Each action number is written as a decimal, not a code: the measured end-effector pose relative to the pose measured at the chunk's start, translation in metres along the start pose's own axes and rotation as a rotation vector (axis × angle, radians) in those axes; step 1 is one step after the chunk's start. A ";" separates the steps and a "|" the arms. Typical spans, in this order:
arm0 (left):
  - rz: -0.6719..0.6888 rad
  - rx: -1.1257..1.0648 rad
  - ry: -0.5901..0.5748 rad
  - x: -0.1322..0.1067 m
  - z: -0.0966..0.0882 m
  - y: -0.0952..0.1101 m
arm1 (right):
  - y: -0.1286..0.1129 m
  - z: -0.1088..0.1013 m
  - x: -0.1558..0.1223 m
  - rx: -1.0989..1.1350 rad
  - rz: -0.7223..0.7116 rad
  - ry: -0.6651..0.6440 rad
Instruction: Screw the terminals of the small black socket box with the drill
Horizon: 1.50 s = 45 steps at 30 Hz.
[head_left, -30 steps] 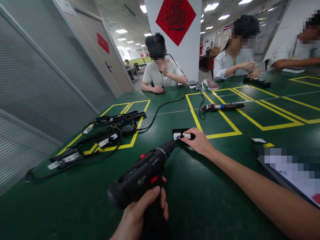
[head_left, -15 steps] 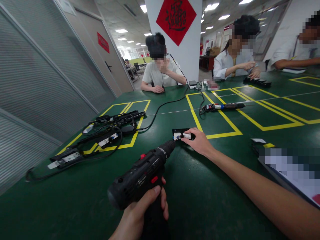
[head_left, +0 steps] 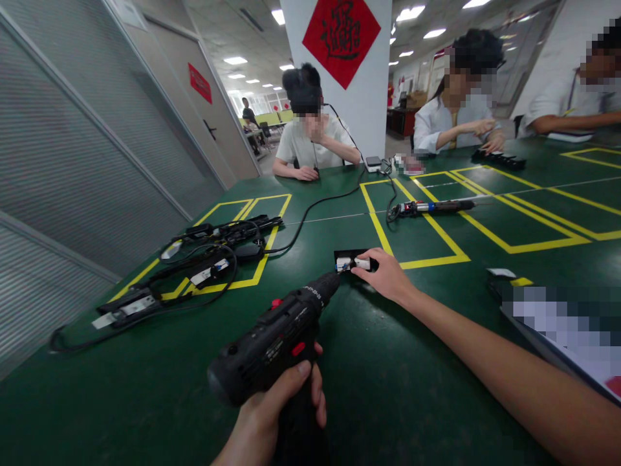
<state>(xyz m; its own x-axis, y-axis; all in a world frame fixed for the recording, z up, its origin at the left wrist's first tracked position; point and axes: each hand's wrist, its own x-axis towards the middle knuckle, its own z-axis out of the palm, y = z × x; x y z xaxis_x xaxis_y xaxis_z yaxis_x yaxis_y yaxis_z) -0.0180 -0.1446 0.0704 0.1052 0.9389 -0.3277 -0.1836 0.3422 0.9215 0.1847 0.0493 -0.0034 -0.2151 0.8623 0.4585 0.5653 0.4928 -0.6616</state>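
My left hand (head_left: 279, 401) is wrapped round the handle of a black cordless drill (head_left: 276, 340) with red buttons. The drill points up and to the right, its chuck near a small black part with a white plate (head_left: 343, 263) that rests on the table. With thumb and fingers, my right hand (head_left: 385, 275) grips the right end of this white-plated part. Between chuck and plate the bit's tip is too small to make out clearly. Part of the plate is hidden behind my right fingers.
Black cabled assemblies with white plates (head_left: 208, 272) lie at left inside yellow tape. An electric screwdriver (head_left: 431, 207) lies beyond my right hand. A dark-edged tray or folder (head_left: 504, 291) sits at right. A cable (head_left: 310, 213) crosses the green table (head_left: 145, 401). Several people sit opposite.
The drill and both hands have hardly moved; the drill shifts by a tiny amount at most. In the far background, a standing person has come into view.
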 end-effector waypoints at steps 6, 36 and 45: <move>0.001 0.003 -0.017 0.000 0.000 0.001 | -0.001 -0.001 -0.001 0.004 -0.003 -0.006; -0.009 -0.003 0.007 0.000 0.000 0.000 | -0.002 -0.002 -0.001 0.004 -0.005 -0.003; -0.009 -0.016 0.023 0.000 0.001 0.000 | -0.003 -0.002 -0.001 0.000 0.004 -0.009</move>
<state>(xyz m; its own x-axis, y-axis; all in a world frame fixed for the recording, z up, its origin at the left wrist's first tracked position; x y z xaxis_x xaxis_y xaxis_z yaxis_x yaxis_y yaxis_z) -0.0166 -0.1446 0.0707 0.0846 0.9362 -0.3412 -0.1981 0.3514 0.9150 0.1849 0.0467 -0.0010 -0.2195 0.8654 0.4505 0.5660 0.4891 -0.6636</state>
